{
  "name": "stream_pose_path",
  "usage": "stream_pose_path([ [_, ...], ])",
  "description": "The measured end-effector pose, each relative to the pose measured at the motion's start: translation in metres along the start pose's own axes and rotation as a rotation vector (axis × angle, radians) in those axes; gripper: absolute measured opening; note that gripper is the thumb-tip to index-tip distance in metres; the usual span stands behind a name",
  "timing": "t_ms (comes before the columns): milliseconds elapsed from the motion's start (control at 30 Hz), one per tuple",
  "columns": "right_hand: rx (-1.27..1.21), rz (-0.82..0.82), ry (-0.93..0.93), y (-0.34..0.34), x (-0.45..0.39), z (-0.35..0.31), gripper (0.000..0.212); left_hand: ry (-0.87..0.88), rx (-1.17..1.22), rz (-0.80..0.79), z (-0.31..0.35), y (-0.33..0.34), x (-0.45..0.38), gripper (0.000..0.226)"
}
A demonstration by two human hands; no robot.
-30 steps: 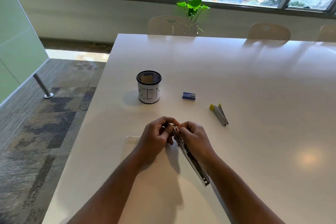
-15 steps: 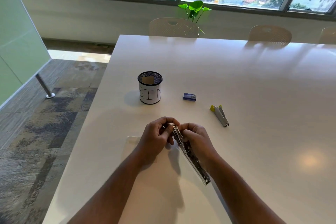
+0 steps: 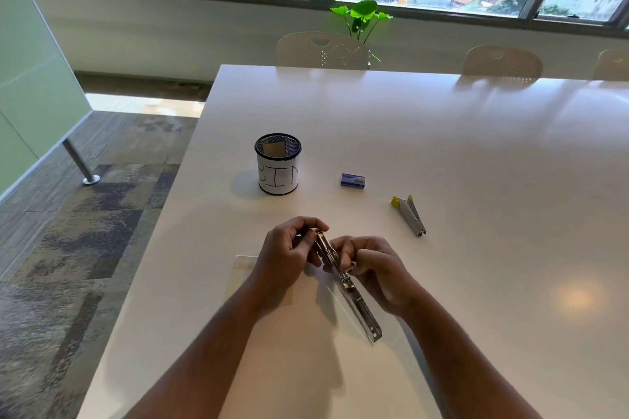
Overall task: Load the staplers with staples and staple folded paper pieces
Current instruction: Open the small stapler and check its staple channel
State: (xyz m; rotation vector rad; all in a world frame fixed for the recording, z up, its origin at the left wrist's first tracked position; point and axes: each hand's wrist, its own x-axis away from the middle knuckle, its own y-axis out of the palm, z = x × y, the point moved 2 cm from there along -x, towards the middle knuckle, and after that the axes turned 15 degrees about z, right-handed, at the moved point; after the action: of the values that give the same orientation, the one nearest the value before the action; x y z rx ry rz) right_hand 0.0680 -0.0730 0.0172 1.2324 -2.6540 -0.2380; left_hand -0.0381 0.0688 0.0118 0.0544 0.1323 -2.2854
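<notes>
Not much changed from my feed a second ago: both hands are still bunched up on the opened metal stapler (image 3: 343, 277) at the near middle of the white table (image 3: 476, 153). The left hand (image 3: 289, 253) has its fingers curled tight round the far tip of it, thumb on top. The right hand (image 3: 372, 269) pinches the middle of the long rail, and it looks like its fingers slid a bit closer to me along the rail than before. The free end of the rail pokes out past the right wrist toward me, same as earlier.

The folded paper (image 3: 245, 262) peeks out just left of the left hand's knuckles, mostly hidden under that arm. Beyond the fingertips sits the blue staple box (image 3: 352, 180), the second stapler (image 3: 409, 215) with yellow ends is off to the right of it, and the mesh bin cup (image 3: 278, 163) is further left. None of those moved.
</notes>
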Motion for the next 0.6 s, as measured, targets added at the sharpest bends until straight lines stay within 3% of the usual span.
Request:
stream_pose_path([
  [133,-0.02,-0.091,0.016,-0.004,0.0,-0.002,0.023,-0.023,0.031,-0.01,0.0,-0.001,0.0,0.026],
  [333,-0.024,0.138,-0.003,0.005,0.003,0.005,0.026,-0.024,0.04,-0.048,0.001,0.001,0.003,0.028],
  [433,0.026,0.293,-0.018,0.008,0.0,0.005,0.039,-0.024,0.056,-0.07,0.001,0.002,0.005,0.027],
  [600,0.164,0.384,-0.102,0.018,0.0,0.004,0.044,-0.028,0.059,-0.09,0.003,0.001,0.008,0.024],
])
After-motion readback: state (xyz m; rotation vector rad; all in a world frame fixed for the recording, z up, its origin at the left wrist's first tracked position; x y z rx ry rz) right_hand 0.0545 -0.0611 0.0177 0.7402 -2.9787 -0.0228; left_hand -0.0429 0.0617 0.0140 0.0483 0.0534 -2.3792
